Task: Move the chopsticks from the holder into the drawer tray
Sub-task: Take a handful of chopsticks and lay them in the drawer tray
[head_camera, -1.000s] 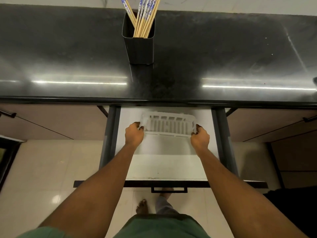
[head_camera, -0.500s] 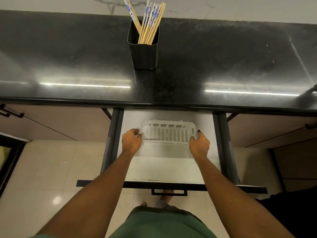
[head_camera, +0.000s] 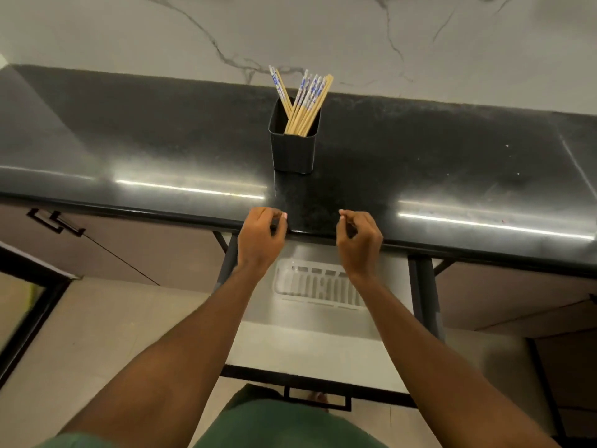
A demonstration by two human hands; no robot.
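Chopsticks [head_camera: 303, 101] stand in the black holder [head_camera: 293, 150], which sits on the dark desk [head_camera: 129, 140] in the upper middle of the frame. Their long axis is close to upright. Most of the bundle leans toward the upper right and one or two sticks lean toward the upper left, so the tops make a V. The patterned ends point up, and the plain wooden ends are down inside the holder.

Both hands hover over the front edge of the desk, lower in the frame than the holder and apart from it. The left hand [head_camera: 260, 239] is a little to the left of the holder and the right hand [head_camera: 360, 242] is further off to its right. I judge the left hand to be nearer, but the difference is small. Each grip is narrow and holds nothing: the fingers are loosely curled, with the thumb close to the forefinger.

The white slotted tray [head_camera: 310, 286] lies in the open drawer [head_camera: 307, 344], below the desk edge, between the two forearms. Its long side runs left to right, so the sticks would probably need turning from upright to crosswise before they fit in it.

The tops carry a blue pattern on white, too small to read as letters. I see no brand or label on the holder, the tray or the desk.
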